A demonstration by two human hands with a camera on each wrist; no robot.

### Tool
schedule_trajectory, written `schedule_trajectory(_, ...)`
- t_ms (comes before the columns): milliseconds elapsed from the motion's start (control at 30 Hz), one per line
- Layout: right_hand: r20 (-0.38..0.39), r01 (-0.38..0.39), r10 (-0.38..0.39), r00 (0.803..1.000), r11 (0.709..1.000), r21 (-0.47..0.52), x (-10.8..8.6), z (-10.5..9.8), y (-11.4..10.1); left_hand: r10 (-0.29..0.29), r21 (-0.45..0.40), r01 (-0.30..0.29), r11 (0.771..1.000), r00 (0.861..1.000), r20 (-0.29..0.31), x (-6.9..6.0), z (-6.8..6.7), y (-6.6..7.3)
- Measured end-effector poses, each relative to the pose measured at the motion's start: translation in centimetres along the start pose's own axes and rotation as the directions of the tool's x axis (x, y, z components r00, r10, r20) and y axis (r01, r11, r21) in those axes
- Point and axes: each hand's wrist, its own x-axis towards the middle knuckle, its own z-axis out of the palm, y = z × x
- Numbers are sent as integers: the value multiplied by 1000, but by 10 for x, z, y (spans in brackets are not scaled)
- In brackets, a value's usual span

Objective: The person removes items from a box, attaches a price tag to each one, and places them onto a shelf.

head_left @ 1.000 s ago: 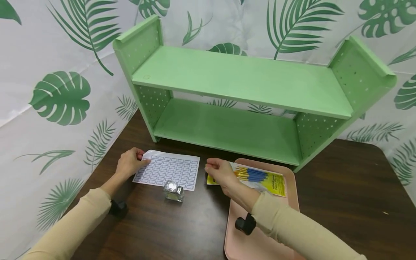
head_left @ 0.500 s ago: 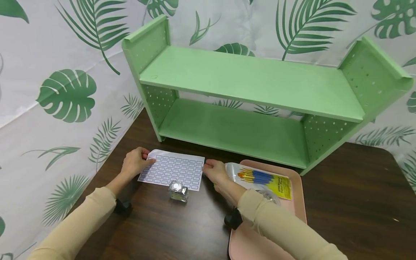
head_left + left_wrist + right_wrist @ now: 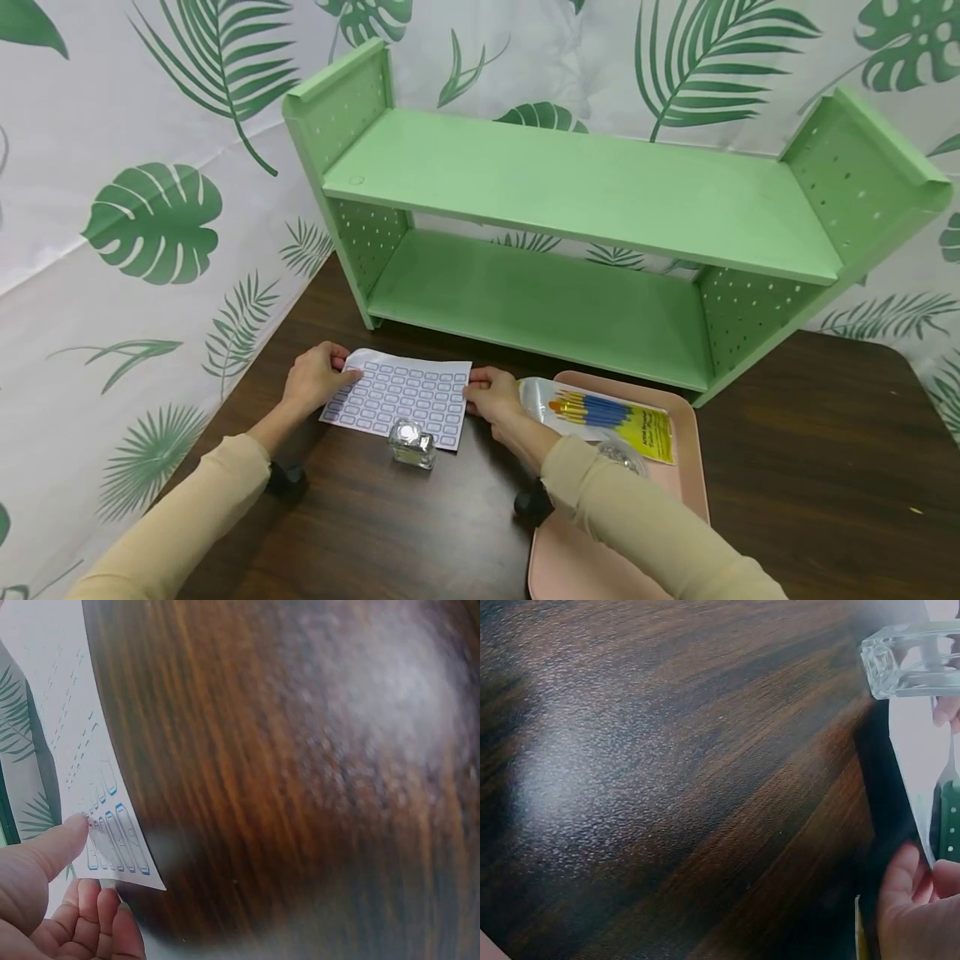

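Observation:
A white sheet (image 3: pixel 408 396) printed with rows of small blue-outlined label boxes is held up at both ends in the head view. My left hand (image 3: pixel 309 382) pinches its left edge, thumb on the printed face and fingers behind, as the left wrist view shows of the sheet (image 3: pixel 112 825). My right hand (image 3: pixel 497 402) pinches the right edge between thumb and fingers; in the right wrist view the sheet (image 3: pixel 909 750) is seen nearly edge-on. Just in front of the sheet's lower edge, a clear glass block-like piece (image 3: pixel 412 446) stands on the table, its exact kind unclear.
At right a pink tray (image 3: pixel 581 546) carries a pack of blue-handled paintbrushes (image 3: pixel 600 411) and a clear round container (image 3: pixel 622 454), partly behind my right sleeve. A green two-tier shelf (image 3: pixel 540 283) stands behind on the dark wooden table (image 3: pixel 375 533).
My right hand has moved left from over the brush pack and taken the sheet's right edge. The sheet's right side now lifts and tilts slightly. The left hand keeps its grip.

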Motion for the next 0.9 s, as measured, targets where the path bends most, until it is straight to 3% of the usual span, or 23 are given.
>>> schedule_trajectory(233,-41,28,-30,999,999,-36,-3,-2,-4,4,-72,-4,997,1000,4,0,0,-3)
schedule_trajectory(400,-40,49,-52,998,996,-68,-6,-7,-10,5,-184,2,983,999,34,1,-3,-3)
schedule_trajectory(467,-36,60,-63,997,995,-83,-8,-9,-12,11,-263,4,965,998,56,0,-5,-3)
schedule_trajectory(600,-32,84,-88,996,990,-116,-10,-15,-15,31,-442,34,896,990,138,-2,-7,-2)
schedule_trajectory(700,-27,103,-107,994,986,-130,-11,-20,-18,39,-519,65,852,982,187,-3,-8,0)
schedule_trajectory(800,-35,153,-161,986,975,-162,-14,-24,-24,53,-551,67,832,979,198,-3,-9,1)
schedule_trajectory(900,-57,246,-264,963,945,-217,-18,-26,-32,62,-572,65,817,978,200,-4,-11,2)
